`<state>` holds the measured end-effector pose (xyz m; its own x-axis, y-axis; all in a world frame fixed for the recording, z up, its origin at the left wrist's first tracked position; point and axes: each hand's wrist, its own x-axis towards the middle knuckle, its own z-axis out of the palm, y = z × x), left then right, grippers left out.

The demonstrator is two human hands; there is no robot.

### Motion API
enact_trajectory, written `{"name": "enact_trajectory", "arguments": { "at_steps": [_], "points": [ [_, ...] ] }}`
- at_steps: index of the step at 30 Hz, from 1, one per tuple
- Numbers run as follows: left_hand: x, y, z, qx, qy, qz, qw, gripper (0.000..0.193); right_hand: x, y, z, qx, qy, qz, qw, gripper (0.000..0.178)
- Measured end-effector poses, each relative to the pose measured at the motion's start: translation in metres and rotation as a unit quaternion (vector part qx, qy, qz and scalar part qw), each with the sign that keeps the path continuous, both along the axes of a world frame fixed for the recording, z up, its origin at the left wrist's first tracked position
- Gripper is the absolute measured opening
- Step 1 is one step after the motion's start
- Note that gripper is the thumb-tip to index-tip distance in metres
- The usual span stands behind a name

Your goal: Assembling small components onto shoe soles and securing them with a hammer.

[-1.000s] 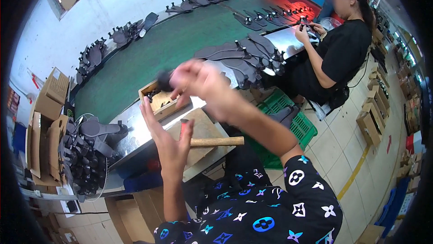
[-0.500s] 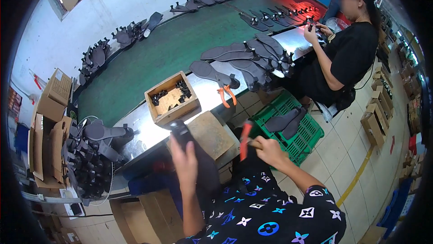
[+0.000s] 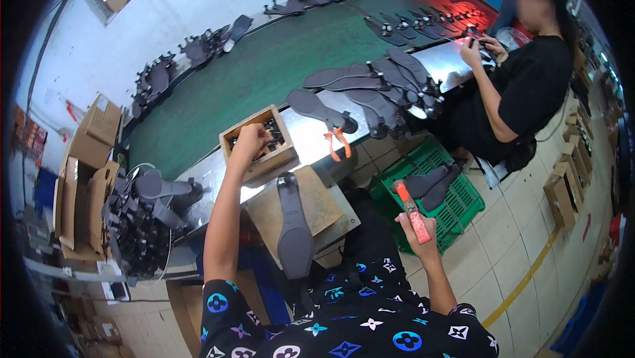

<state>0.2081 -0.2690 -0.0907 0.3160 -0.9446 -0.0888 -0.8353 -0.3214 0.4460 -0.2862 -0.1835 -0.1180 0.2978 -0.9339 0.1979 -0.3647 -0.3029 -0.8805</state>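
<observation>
My left hand (image 3: 251, 141) reaches into a wooden box (image 3: 275, 161) holding small black pieces (image 3: 273, 129). Its fingers are bent together among the pieces, and whatever they grip is hidden. My right hand (image 3: 421, 234) is closed around a hammer (image 3: 411, 211) with a worn red head, held up at the right, near a green crate. A dark grey shoe sole (image 3: 295, 229) lies sole side up in front of me, untouched. Its black heel end rests on a tan board (image 3: 329, 204), and its toe end points toward me.
Orange-handled pliers (image 3: 338, 144) and piled soles (image 3: 370, 97) lie along the metal edge of a green conveyor belt (image 3: 218, 87). More soles heap at left beside cardboard boxes (image 3: 91, 136). A green crate (image 3: 473, 200) holds soles. A co-worker (image 3: 536, 87) sits at right, handling a part.
My left hand has let go of the sole and moved into the wooden box. The sole now lies on the board. My right hand has shifted right and lower with the hammer.
</observation>
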Motion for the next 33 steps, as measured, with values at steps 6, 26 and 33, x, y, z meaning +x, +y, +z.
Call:
{"name": "enact_trajectory", "arguments": {
  "at_steps": [6,26,33],
  "points": [
    [-0.034,0.012,0.001,-0.074,0.099,-0.108,0.986,0.021,0.035,-0.008,0.016,0.008,-0.023,0.052,0.998,0.015],
    [-0.054,0.065,0.045,-0.316,0.387,0.095,0.861,0.032,0.144,-0.037,0.072,0.039,-0.244,0.168,0.954,0.022],
    [-0.175,0.165,0.097,-0.593,-0.050,-0.092,0.798,0.025,0.161,-0.012,0.132,0.167,-0.316,0.261,0.897,0.036]
  ]
}}
